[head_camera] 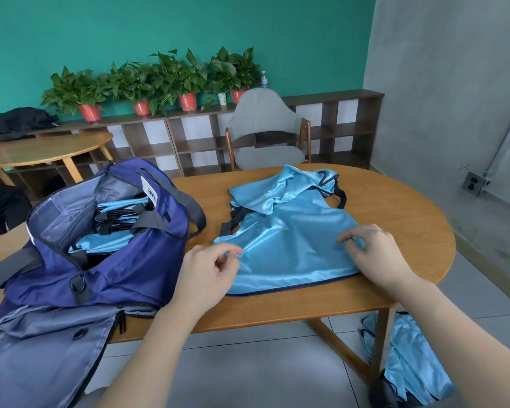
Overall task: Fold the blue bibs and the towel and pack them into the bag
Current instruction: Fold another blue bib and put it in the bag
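**Head view: both hands pinching bib on worktop, bag open w/ folded bibs inside**

Head view:
- Wooden worktop (395, 231), rounded edge, carries bag and bibs.
- Top blue bib (292, 245) lies spread on worktop, centre-right, dark-trimmed hem toward the person. Fabric wrinkled; far end bunched over more blue fabric w/ dark straps (340, 197) showing beneath.
- Left hand (209, 272) at bib's near-left edge: thumb and forefinger pinch the fabric, other fingers curled.
- Right hand (374, 254) at bib's near-right area: thumb and fingers pinch a small fold of fabric.
- Hands well apart, one per side of the bib.
- Navy bag (106, 275) left of bib, on worktop, top open, grey flap hanging over near edge. Bag's right side just beside left hand; touching or not: cannot tell.
- Folded bibs (112, 219) stacked inside bag, dark straps on top.
- More blue bibs (407, 363) on floor, lower right, by worktop leg.
- Towel: cannot identify.
- Background: grey chair (265, 134) behind worktop; low shelf unit (336, 128) along wall w/ potted plants (159, 81) on top; second round table (42, 148) at left.
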Tool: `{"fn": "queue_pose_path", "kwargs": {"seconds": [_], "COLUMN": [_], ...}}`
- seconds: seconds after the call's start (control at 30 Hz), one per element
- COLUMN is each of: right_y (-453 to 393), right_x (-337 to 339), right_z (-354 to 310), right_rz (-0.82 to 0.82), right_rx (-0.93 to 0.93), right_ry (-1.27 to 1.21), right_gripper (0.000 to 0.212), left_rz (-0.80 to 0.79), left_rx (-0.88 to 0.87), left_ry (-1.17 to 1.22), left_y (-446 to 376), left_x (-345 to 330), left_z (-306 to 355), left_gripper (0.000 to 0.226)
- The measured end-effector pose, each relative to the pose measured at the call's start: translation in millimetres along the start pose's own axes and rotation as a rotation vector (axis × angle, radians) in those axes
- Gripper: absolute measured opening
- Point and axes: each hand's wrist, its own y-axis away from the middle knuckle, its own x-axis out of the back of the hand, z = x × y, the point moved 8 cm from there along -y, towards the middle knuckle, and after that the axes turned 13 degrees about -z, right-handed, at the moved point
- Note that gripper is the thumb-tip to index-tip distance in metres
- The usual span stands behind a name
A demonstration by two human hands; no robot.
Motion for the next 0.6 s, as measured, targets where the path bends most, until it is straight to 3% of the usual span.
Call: {"fn": "queue_pose_path", "kwargs": {"seconds": [0.13, 0.27, 0.43, 0.6], "right_y": [-47, -92, -144, -199], "right_x": [-16, -14, -4, 10], "right_z": [-11, -11, 4, 29], "right_rz": [-0.018, 0.027, 0.096, 0.164], "right_rx": [0.028, 0.005, -0.022, -0.160], "right_ry": [-0.017, -0.059, 0.003, 0.014], "right_gripper": [0.025, 0.024, 0.025, 0.024], "left_rz": [0.000, -0.029, -0.225, -0.310], "left_rx": [-0.020, 0.128, 0.172, 0.158], "left_ry": [0.068, 0.164, 0.041, -0.056], "left_y": [-36, -89, -165, -220], "left_x": [-18, -43, -82, -106], "left_z": [13, -8, -34, -54], "left_gripper": [0.016, 0.019, 0.027, 0.032]}}
